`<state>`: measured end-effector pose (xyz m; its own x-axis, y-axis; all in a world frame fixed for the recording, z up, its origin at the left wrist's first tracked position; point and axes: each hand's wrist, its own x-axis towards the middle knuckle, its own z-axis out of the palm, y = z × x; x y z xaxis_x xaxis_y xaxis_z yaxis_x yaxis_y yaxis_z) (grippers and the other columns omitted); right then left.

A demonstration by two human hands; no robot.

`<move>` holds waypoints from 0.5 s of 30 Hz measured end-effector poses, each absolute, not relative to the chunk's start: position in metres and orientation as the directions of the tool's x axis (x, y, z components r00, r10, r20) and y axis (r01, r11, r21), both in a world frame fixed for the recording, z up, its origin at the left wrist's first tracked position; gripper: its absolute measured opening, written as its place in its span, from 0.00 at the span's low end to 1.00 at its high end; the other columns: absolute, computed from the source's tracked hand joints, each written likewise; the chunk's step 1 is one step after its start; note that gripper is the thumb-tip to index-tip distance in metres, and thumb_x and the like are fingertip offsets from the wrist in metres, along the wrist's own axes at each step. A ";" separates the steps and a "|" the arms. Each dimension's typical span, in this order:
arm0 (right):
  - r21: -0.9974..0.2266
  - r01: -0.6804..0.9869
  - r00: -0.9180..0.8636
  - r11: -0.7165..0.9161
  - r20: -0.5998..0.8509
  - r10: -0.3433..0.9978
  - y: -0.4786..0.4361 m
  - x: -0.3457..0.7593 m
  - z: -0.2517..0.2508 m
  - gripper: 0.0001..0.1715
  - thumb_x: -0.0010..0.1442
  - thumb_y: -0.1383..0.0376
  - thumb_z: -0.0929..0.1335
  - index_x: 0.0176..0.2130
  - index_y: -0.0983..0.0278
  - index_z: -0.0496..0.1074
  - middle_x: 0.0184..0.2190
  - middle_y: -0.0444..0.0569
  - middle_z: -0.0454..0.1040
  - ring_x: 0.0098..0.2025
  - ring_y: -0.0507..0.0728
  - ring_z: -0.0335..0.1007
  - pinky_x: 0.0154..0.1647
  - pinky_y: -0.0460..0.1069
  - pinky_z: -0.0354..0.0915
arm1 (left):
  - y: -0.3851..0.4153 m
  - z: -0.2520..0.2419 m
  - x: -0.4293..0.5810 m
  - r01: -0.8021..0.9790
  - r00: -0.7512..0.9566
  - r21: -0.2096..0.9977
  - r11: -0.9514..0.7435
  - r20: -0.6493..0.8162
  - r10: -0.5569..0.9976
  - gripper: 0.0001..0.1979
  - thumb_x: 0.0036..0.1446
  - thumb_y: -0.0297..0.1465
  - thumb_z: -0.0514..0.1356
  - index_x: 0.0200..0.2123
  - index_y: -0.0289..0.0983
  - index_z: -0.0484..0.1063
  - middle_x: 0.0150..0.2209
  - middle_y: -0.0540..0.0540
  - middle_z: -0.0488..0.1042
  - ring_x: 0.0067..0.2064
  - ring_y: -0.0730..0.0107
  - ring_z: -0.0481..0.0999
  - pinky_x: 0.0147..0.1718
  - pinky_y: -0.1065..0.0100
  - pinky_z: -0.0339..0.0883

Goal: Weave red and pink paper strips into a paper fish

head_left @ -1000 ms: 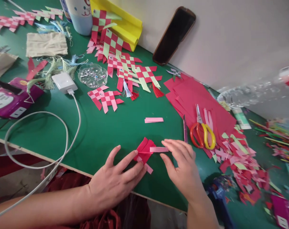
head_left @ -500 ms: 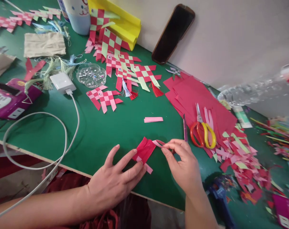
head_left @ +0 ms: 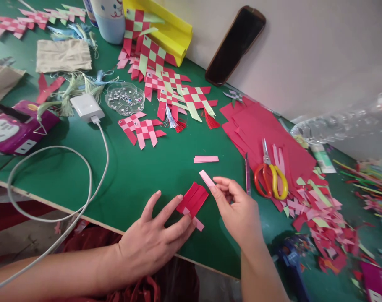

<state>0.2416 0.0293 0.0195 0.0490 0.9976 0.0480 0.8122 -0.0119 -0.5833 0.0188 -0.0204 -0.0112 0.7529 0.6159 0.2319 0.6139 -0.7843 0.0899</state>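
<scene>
My left hand [head_left: 159,228] lies on the table with its fingers spread, fingertips resting on a piece of red paper cut into strips [head_left: 194,199]. A pink paper strip [head_left: 198,224] crosses its lower end, partly hidden under my fingers. Just to the right, my right hand [head_left: 238,209] pinches another pink paper strip [head_left: 206,178] between thumb and forefinger, its free end pointing up and left, apart from the red paper. Beyond both hands, a folded pink strip [head_left: 206,159] rests on the green table [head_left: 166,167].
Scissors [head_left: 269,176] and a slim purple cutter [head_left: 247,174] lie right, by red sheets [head_left: 260,126] and paper scraps [head_left: 326,226]. Woven paper fish [head_left: 145,130], a case of googly eyes [head_left: 124,98] and a white charger [head_left: 87,108] with its cable are left. A phone [head_left: 236,46] leans behind.
My right hand has pulled the pink strip away from the red paper's upper edge and turned it upward. The red strips lie flatter. My left hand stays in place.
</scene>
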 end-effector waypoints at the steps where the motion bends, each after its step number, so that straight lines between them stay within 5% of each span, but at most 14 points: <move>1: -0.547 0.836 0.024 0.041 0.111 0.994 0.032 0.242 0.019 0.15 0.65 0.57 0.67 0.47 0.60 0.74 0.39 0.48 0.77 0.34 0.54 0.73 0.35 0.50 0.70 | -0.020 -0.011 0.019 0.613 0.754 0.090 -0.785 0.231 0.615 0.22 0.68 0.37 0.50 0.64 0.50 0.61 0.65 0.52 0.54 0.65 0.47 0.53 0.65 0.35 0.23; 6: -0.358 0.870 -0.254 0.340 0.264 0.930 0.040 0.235 0.020 0.14 0.66 0.63 0.66 0.50 0.60 0.74 0.45 0.53 0.73 0.49 0.60 0.68 0.50 0.56 0.68 | -0.019 -0.012 0.019 0.609 0.756 0.100 -0.786 0.226 0.615 0.22 0.68 0.37 0.50 0.63 0.48 0.62 0.63 0.51 0.57 0.64 0.47 0.54 0.64 0.34 0.21; 15: -0.334 0.825 -0.375 0.456 0.281 0.884 0.041 0.224 0.023 0.05 0.63 0.69 0.67 0.37 0.62 0.74 0.44 0.53 0.74 0.49 0.60 0.66 0.51 0.57 0.66 | -0.019 -0.011 0.018 0.601 0.761 0.103 -0.793 0.229 0.607 0.21 0.69 0.36 0.49 0.62 0.47 0.64 0.61 0.50 0.59 0.65 0.49 0.53 0.64 0.34 0.19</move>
<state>0.2236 0.0406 0.0234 -0.3747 0.8836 0.2808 0.8248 0.4560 -0.3342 0.0185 -0.0193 -0.0106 0.7612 0.6068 0.2291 0.6009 -0.7927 0.1029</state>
